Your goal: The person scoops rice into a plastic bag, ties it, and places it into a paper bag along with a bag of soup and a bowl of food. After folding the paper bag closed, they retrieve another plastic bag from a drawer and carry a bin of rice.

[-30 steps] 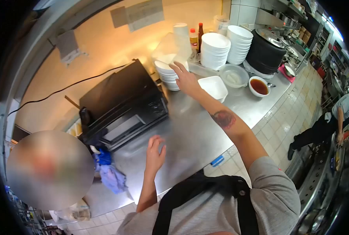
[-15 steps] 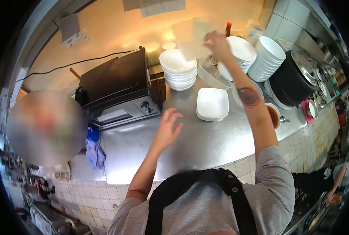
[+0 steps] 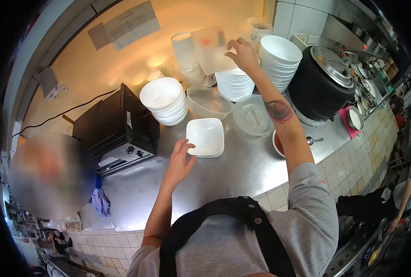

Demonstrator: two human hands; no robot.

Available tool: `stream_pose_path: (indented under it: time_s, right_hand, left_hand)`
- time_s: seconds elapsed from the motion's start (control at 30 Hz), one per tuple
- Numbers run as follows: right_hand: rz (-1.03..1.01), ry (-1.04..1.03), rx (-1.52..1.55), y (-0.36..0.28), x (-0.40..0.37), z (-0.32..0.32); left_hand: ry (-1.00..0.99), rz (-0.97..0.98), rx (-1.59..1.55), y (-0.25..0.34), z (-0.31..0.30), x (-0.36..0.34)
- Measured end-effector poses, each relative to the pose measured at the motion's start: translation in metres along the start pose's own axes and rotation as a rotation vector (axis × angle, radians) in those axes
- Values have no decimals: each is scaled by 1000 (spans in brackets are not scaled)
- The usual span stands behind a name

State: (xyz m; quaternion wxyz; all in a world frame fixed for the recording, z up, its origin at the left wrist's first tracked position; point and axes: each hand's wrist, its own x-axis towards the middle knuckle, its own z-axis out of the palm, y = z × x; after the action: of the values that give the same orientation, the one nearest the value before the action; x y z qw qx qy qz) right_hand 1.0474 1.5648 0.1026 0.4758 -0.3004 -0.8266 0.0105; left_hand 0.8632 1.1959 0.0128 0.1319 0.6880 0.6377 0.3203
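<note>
My right hand [image 3: 243, 56] reaches over the back of the steel counter, its fingers pinched at the right edge of a flat, translucent plastic sheet [image 3: 210, 57]. The sheet is raised and tilted in front of a stack of white plates [image 3: 234, 85]. My left hand [image 3: 180, 164] is open, fingers apart, with the fingertips right at the left rim of a square white bowl [image 3: 206, 135]. That bowl sits at the top of a low stack on the counter. Behind it are a clear plastic container [image 3: 208, 107] and a round translucent lid [image 3: 251, 115].
Stacked round white bowls [image 3: 163, 97] stand beside a black toaster oven [image 3: 108, 120] on the left. More white bowls [image 3: 279, 57] and a black soup warmer [image 3: 323, 83] are at the back right. A bowl of reddish sauce [image 3: 278, 144] lies partly behind my right forearm.
The camera view has turned, so the counter items appear further left. My left hand has come to the square bowl's rim. My right hand still holds the translucent sheet, now in front of the plates.
</note>
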Motion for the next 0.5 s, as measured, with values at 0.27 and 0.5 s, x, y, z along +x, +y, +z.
stream_pose_path:
  time_s: [0.27, 0.5]
  right_hand:
    - [-218, -33, 344, -88, 22, 62]
    - [-223, -213, 381, -164, 18, 142]
  left_hand:
    - [-98, -159, -160, 29, 14, -2]
    - [-55, -222, -81, 12, 6, -39]
